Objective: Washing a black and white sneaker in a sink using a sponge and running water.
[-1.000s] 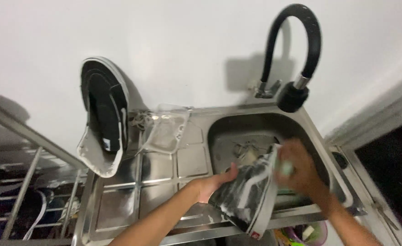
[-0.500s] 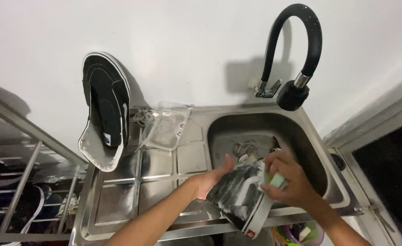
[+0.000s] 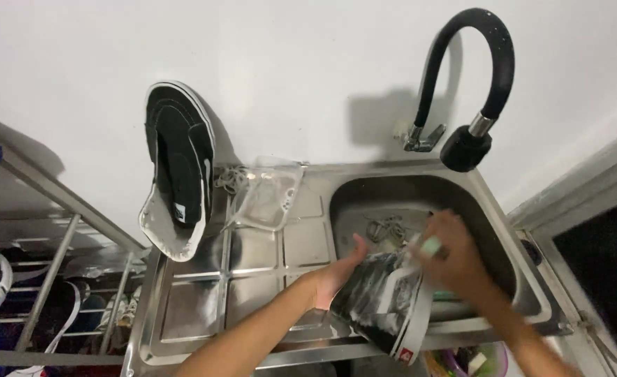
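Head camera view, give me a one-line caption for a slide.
Left hand steadies a black shoe over the steel sink while the right hand scrubs it; its mate leans against the wall.

A plain white wall [image 3: 287, 49] backs a steel sink unit [image 3: 252, 279]; a metal rack [image 3: 50, 279], perhaps shelving, stands left.

Dim, cool indoor light comes from above and in front, leaving the white wall [image 3: 287, 63] grey and evenly lit. The black curved faucet [image 3: 472, 84] throws a soft shadow leftward on the wall. Dull glare streaks the steel drainboard [image 3: 252, 272] near its front edge. The right hand [image 3: 455, 262] is smeared by motion blur. Lines bow toward the frame corners.
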